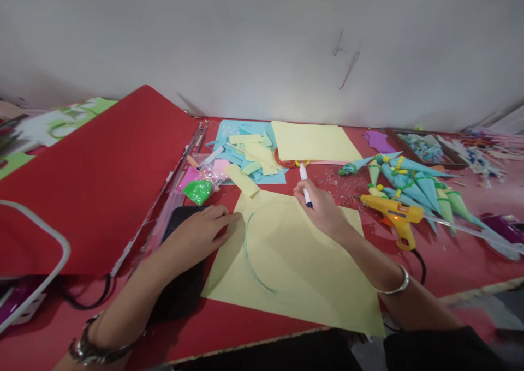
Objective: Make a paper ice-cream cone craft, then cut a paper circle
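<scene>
A large sheet of pale yellow paper [311,273] lies in front of me on the red table, with a dark curved line drawn on its left half. My right hand [319,207] grips a white marker [303,177] over the upper part of the sheet. The marker's dark blue end points down towards me. My left hand [208,226] rests on the sheet's left edge, fingers stretched out flat and holding nothing. Under my left wrist and palm lies a black phone-like slab [184,289]. A folded pale yellow strip [242,181] touches the sheet's top left corner.
A yellow glue gun [395,215] with an orange light lies at right, by several blue and green paper cones [409,183]. Behind are a yellow paper stack [315,140] and blue paper scraps [245,155]. A big red board [110,180] covers the left side.
</scene>
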Motion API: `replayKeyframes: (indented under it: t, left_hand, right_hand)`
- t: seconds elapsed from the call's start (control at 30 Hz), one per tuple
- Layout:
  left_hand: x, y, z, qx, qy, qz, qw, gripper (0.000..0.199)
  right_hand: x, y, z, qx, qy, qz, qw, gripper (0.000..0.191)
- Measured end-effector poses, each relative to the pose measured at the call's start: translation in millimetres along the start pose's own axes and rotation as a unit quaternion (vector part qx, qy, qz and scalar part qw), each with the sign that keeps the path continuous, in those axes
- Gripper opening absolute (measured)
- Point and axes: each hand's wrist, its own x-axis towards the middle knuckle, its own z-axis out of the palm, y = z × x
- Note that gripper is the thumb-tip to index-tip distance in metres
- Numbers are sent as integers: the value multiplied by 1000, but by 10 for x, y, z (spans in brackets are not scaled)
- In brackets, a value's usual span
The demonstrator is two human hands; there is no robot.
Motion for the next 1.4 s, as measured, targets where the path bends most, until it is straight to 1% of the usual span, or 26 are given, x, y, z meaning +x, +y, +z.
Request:
replayKeyframes:
  t: [0.07, 0.13, 0.2, 0.3, 0.43, 0.57, 0.63, 0.77, 0.97, 1.07, 1.13, 1.17, 1.27, 1.33, 1.4]
  left_hand:
    - [-11, 19, 17, 9, 6, -3, 1000, 35]
    - [-18, 43, 32, 18, 5, -7, 1000, 35]
    - [-21, 72, 37, 25, -6, -12, 1000, 33]
    - [-35, 115, 32, 28, -14, -20, 999, 31]
    - [-87, 164, 56, 41, -2, -30, 999, 29]
    - [-150, 212, 122, 77, 17, -32, 996, 33]
    - [-171, 240, 140, 92, 19, -34, 995, 35]
    - [-184, 280, 138, 107, -7, -41, 993, 36]
    - [-186, 273, 149, 100, -1, -44, 994, 37]
    - [-185, 270, 107, 90, -3, -35, 995, 35]
    - [-177, 268, 50, 86, 19, -22, 996, 34]
    - [-170, 265, 16, 85, 43, -13, 995, 34]
    - [-128, 240, -93, 82, 145, 6, 986, 44]
    - [-85, 210, -177, 80, 215, -5, 973, 55]
    - [-37, 172, -277, 65, 272, -47, 959, 64]
  right_hand:
    - [-22, 38, -18, -77, 8, 16, 997, 6]
    - [-48, 46, -20, -96, 1, 36, 995, 8]
    - [-68, 33, -16, -94, -7, 48, 994, 8]
    - [-84, 17, -8, -104, -10, 32, 994, 10]
    - [-118, 68, 9, -128, -9, 10, 992, 15]
    - [-156, 151, 9, -158, -6, -9, 987, 19]
    - [-154, 166, -2, -168, -2, -8, 986, 18]
    - [-133, 130, -31, -154, -18, 4, 988, 18]
    - [-195, 64, -144, -106, -69, 1, 992, 15]
    - [-242, 44, -232, -91, -92, -18, 991, 16]
    - [-261, 19, -293, -98, -92, -45, 990, 21]
    - [-264, -2, -326, -108, -88, -62, 988, 24]
    - [-247, -110, -437, -146, -70, -123, 979, 32]
    - [-210, -209, -520, -168, -58, -168, 970, 35]
    - [-155, -307, -596, -191, -46, -207, 958, 34]
